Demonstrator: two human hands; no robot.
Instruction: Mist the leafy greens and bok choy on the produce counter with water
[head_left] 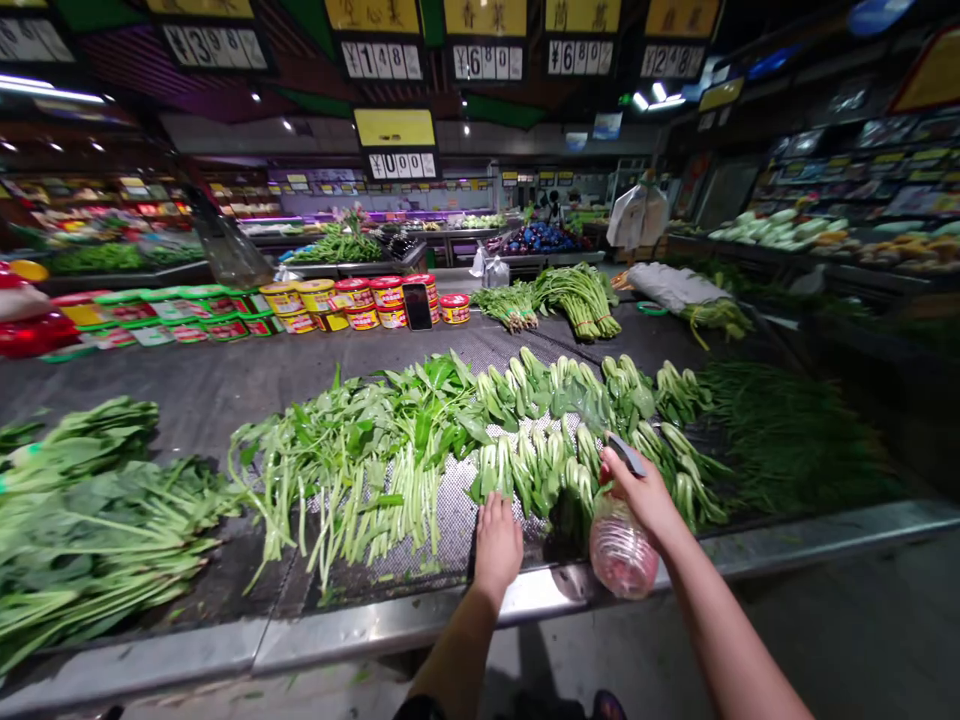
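Note:
In my right hand (637,490) is a clear spray bottle (624,550) with a dark trigger head, held over the front edge of the produce stand. My fingers wrap round its top. My left hand (498,535) lies with fingers stretched out at the near end of the bok choy (517,465), its fingertips at the leaves of the front row. The bok choy lies in two rough rows on a perforated mat (459,500). Left of my left hand, leafy water spinach (397,440) is spread with its stems toward me.
Broad-leaved greens (112,530) lie at the left and thin green stalks (795,430) at the right. Behind stand stacked tins (360,300), a phone (418,306) and bundled greens (577,300). A metal rail (390,625) edges the stand; price signs (397,145) hang above.

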